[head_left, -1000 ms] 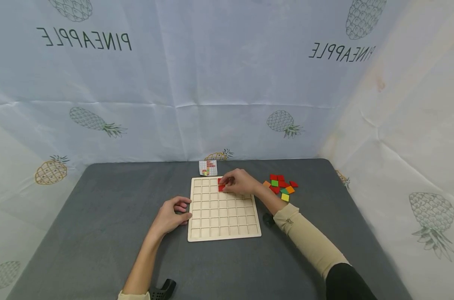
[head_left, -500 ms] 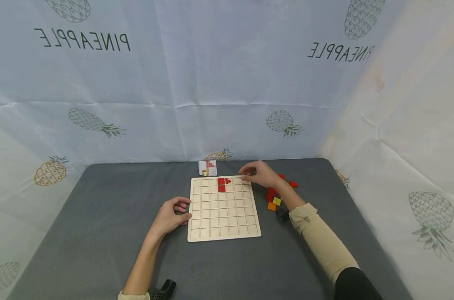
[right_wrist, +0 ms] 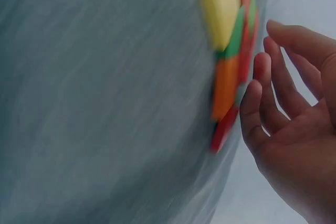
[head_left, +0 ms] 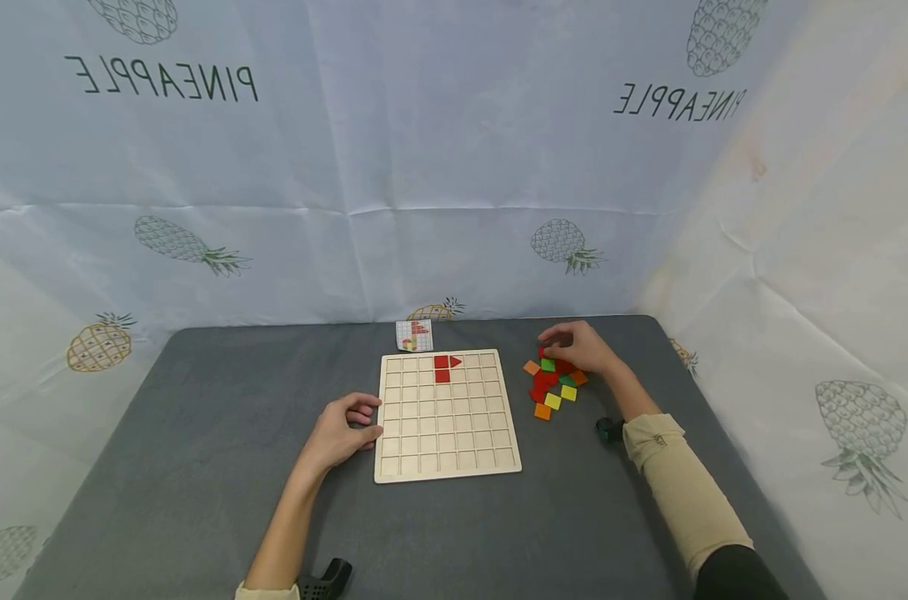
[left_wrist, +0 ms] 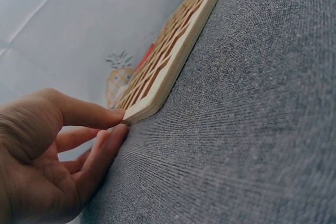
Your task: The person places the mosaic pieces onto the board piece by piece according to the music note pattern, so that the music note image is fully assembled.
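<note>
A: Here we are over the table (head_left: pixel 221 433), and we have the wooden grid board (head_left: pixel 448 425) lying flat in the middle. Where do we find the left hand (head_left: pixel 338 431)?

B: At the board's left side! We see its fingers (left_wrist: pixel 104 156) bent, thumb and fingertip gripping the edge. We read that as steadying.

A: And the right hand (head_left: pixel 583 345), over on the far right, above the loose tiles (head_left: pixel 544 381)! What do its fingers hold?

B: Nothing that we can see! From the right wrist they're loosely curved, thumb apart, a gap between. Whether a fingertip brushes a tile, we can't make out.

A: On the board we count three red pieces: a square (head_left: pixel 442 362) in the farthest row, a triangle (head_left: pixel 455 362) just right of it, pointing right, and a second square (head_left: pixel 442 377) just nearer.

B: Beyond the board lies a card (head_left: pixel 414 336) printed with a coloured grid, too small for us to read cell by cell. We'd call this the picking step, and early on, with most cells bare.

A: So what does the next move ask?

B: We'd say single out one tile, perhaps red, from among green, orange and yellow, pinch it by its edges without dragging its neighbours, and line it up with its cell.
</note>
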